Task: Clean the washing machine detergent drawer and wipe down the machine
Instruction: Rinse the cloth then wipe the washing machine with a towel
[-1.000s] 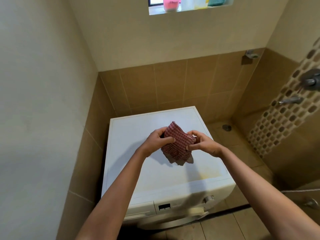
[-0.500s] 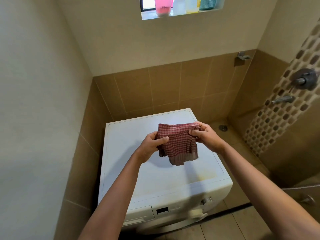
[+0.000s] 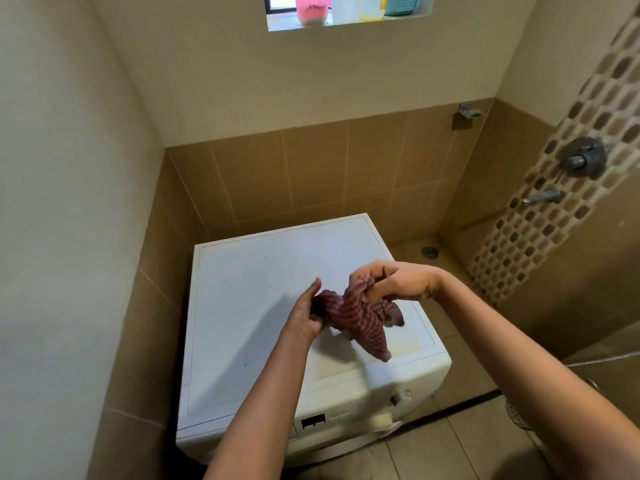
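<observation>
we hold the checked cloth point(image 3: 360, 317) above the washing machine point(image 3: 263, 306), left hand point(image 3: 304, 311) and right hand point(image 3: 394, 282) each gripping an end.

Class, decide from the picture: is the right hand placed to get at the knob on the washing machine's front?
Probably yes: the knob sits uncovered below the right hand, with open air between. Only the cloth it grips, shared with the left hand, occupies it.

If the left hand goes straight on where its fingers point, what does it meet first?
Probably the tiled back wall: the left hand, gripping the cloth, points forward above the washing machine top. Its height is unclear.
</observation>
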Demonstrator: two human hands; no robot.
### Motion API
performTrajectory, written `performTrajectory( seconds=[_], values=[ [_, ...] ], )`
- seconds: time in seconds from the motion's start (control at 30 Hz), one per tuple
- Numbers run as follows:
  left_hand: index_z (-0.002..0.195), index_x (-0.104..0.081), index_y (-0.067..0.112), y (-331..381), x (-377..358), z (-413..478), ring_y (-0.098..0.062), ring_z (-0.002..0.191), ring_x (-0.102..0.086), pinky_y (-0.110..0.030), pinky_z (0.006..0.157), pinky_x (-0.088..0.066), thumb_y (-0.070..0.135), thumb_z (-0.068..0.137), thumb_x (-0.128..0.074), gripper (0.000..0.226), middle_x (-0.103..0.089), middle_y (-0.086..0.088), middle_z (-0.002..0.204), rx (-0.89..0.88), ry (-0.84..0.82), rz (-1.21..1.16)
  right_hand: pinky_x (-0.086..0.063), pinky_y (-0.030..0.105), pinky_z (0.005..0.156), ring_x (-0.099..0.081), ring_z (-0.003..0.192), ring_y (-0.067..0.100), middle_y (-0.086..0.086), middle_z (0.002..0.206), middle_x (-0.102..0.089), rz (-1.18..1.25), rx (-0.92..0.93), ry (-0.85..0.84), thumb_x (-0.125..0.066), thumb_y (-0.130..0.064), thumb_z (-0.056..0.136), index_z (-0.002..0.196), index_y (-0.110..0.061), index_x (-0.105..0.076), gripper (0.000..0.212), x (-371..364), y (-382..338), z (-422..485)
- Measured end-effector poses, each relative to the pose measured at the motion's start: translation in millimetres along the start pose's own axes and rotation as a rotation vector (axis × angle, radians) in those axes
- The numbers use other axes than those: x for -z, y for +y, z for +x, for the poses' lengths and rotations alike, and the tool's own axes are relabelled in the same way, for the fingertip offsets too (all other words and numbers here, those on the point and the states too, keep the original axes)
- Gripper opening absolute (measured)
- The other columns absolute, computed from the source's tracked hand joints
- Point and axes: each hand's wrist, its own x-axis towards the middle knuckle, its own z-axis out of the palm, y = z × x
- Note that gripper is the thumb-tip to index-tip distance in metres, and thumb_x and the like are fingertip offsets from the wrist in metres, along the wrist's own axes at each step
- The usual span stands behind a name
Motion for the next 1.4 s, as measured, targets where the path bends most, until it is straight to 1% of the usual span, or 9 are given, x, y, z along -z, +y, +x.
performTrajectory(
  seconds=[0.07,0.23,0.33,0.43,0.67,0.87,1.1,1.27,1.4],
  values=[
    [0.105,-0.059,-0.003,3,-3,3,-0.03,0.093,-0.065,-0.041,0.065,-0.053,0.023,0.086,-0.071,0.034,-0.066,-0.014,0.099,0.006,0.062,0.109,-0.05,0.038,0.086,-0.062,0.098,0.029,0.009,0.104,-0.065,-0.077,-0.026,-0.129,-0.045,0.008,0.089,0.105,-0.009,-0.062,0.029,-3,1,-3],
    [0.081,-0.059,0.0,18,-12,-1,-0.023,0.065,-0.061,-0.036,0.059,-0.055,0.013,0.089,-0.067,0.017,-0.065,-0.011,0.064,-0.042,0.094,0.205,-0.054,0.035,0.07,-0.064,0.082,0.02,0.0,0.093,-0.064,-0.235,-0.106,-0.299,-0.05,0.003,0.092,0.109,-0.003,-0.059,0.02,-21,13,-8],
    [0.097,-0.058,-0.008,23,-9,9,-0.03,0.064,-0.066,-0.04,0.051,-0.056,-0.001,0.089,-0.062,0.011,-0.066,-0.02,0.091,-0.079,0.141,0.226,-0.05,0.02,0.068,-0.06,0.078,0.005,-0.003,0.089,-0.061,-0.282,-0.183,-0.358,-0.05,0.004,0.093,0.11,0.001,-0.059,0.02,-23,13,-8],
    [0.124,-0.048,-0.007,22,-2,22,-0.029,0.084,-0.066,-0.034,0.061,-0.055,-0.01,0.086,-0.057,0.039,-0.062,-0.023,0.113,-0.227,0.271,0.401,-0.052,0.021,0.075,-0.064,0.083,0.011,-0.006,0.091,-0.066,-0.233,-0.211,-0.386,-0.049,0.008,0.093,0.106,-0.003,-0.061,0.021,-17,9,-9],
    [0.134,-0.045,0.014,36,-3,4,-0.026,0.101,-0.067,-0.04,0.087,-0.056,-0.004,0.092,-0.051,0.046,-0.065,-0.01,0.119,-0.408,-0.119,0.816,-0.053,0.032,0.089,-0.063,0.102,0.021,0.011,0.108,-0.064,-0.428,-0.113,0.191,-0.05,-0.001,0.095,0.109,-0.003,-0.062,0.018,13,10,-2],
    [0.123,-0.055,0.029,60,-14,-23,-0.025,0.102,-0.067,-0.042,0.082,-0.059,0.009,0.095,-0.054,0.034,-0.069,-0.008,0.111,-0.54,-0.368,1.115,-0.054,0.035,0.085,-0.065,0.092,0.019,0.013,0.096,-0.065,-0.274,0.015,0.548,-0.062,0.0,0.088,0.099,-0.003,-0.064,0.011,32,19,7],
    [0.113,-0.064,0.036,76,-25,-32,-0.017,0.095,-0.069,-0.029,0.077,-0.058,0.019,0.095,-0.058,0.025,-0.072,0.0,0.11,-0.675,-0.435,1.339,-0.047,0.031,0.098,-0.053,0.123,0.012,-0.003,0.136,-0.053,-0.144,0.058,0.547,-0.067,0.008,0.078,0.077,-0.01,-0.066,0.018,38,27,17],
    [0.114,-0.063,0.036,79,-24,-31,-0.015,0.101,-0.066,-0.028,0.079,-0.058,0.018,0.092,-0.063,0.028,-0.069,0.004,0.113,-0.673,-0.423,1.355,-0.05,0.044,0.087,-0.064,0.086,0.024,0.011,0.087,-0.068,-0.073,0.102,0.544,-0.06,0.014,0.083,0.084,0.007,-0.059,0.007,39,31,20],
    [0.113,-0.053,0.027,86,-9,-28,-0.018,0.098,-0.066,-0.029,0.076,-0.06,0.013,0.087,-0.069,0.033,-0.063,0.001,0.115,-0.589,-0.255,1.438,-0.053,0.039,0.083,-0.064,0.088,0.028,0.018,0.09,-0.068,-0.069,0.156,0.656,-0.065,0.009,0.082,0.086,0.008,-0.063,0.004,41,29,13]
  ],
)
